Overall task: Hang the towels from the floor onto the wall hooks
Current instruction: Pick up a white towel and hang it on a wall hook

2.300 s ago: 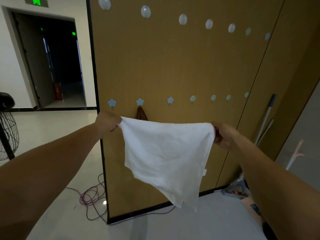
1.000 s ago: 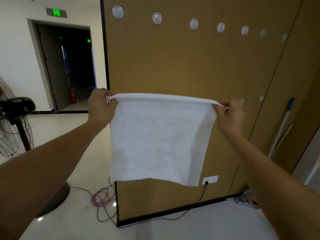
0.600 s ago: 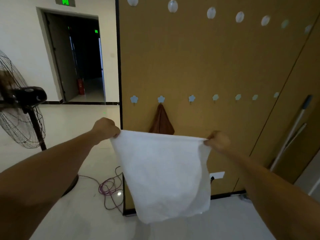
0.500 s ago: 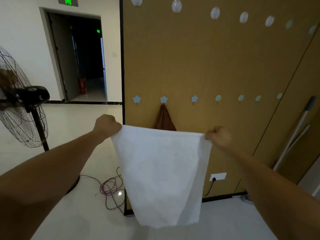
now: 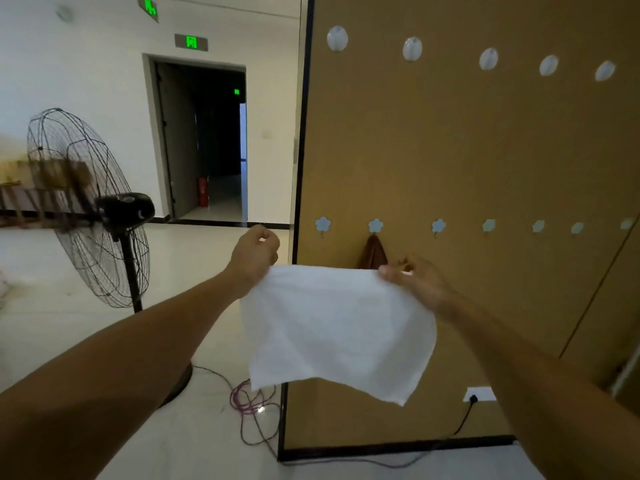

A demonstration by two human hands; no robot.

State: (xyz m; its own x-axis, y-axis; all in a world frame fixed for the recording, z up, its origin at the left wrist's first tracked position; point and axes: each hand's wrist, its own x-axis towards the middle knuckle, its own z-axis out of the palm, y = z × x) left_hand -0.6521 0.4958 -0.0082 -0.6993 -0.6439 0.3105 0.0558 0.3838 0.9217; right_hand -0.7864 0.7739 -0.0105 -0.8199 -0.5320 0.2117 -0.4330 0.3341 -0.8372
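My left grip (image 5: 256, 258) is curled into a fist on the top left corner of the white towel (image 5: 339, 330). The corner runs in under the fingers, so I can't see the pinch itself. My right grip (image 5: 414, 282) pinches the opposite top corner between thumb and fingers. Both have cloth; neither is open.

The towel hangs spread between the two grips, top edge a bit slack, bottom edge free and well off the floor. It sits just in front of and below the brown towel (image 5: 373, 252) and covers that one's lower end.

The brown towel hangs on the second flower hook (image 5: 375, 225) of the lower row on the wooden panel (image 5: 450, 150). The first flower hook (image 5: 322, 224), just left of it, is free. The third flower hook (image 5: 438, 225), just right of it, is free too. The round pegs (image 5: 337, 38) are well above it.

My read: the step in hand is carry-to-hook, and the towel is not hung yet. How I'd run it:
- Target the third flower hook; the right grip is nearest to it.
- A flat spread edge likely won't catch on a small hook. Bunch the top edge or lead with one corner.
- Raise that fold above the hook tip, go in to the panel, then down onto it.
- Avoid the brown towel; a brush could pull it off.
- Release one grip, check the hang, then release the other.

The fan (image 5: 90, 209) and cable coil (image 5: 249, 400) are left of and below the brown towel, out of the path.
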